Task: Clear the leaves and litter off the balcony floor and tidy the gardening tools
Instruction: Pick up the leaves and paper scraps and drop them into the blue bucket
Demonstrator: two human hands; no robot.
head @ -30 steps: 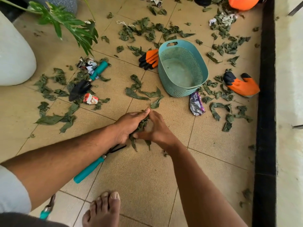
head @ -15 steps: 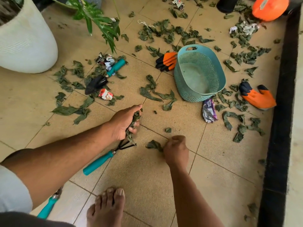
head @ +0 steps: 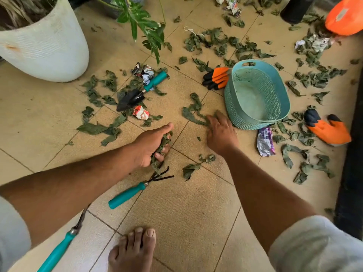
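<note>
Leaf-strewn tiled floor (head: 186, 213); left hand (head: 151, 146) gripping leaves (head: 164, 143), right hand (head: 221, 134) flat.

Green leaves (head: 220, 40) strewn over floor; teal-handled rake (head: 135, 188) lying flat.

Bare tiles (head: 196, 209) lie open nearby; the basket (head: 257, 95) and scattered leaves (head: 216, 42) crowd beyond.

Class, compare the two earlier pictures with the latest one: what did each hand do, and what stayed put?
The right hand left the bundle, picked at a leaf near the hand rake, then reached forward to the leaf strip beside the teal basket. The left hand kept gripping its leaf bundle. Basket, rake, trowel and gloves stayed put.
</note>
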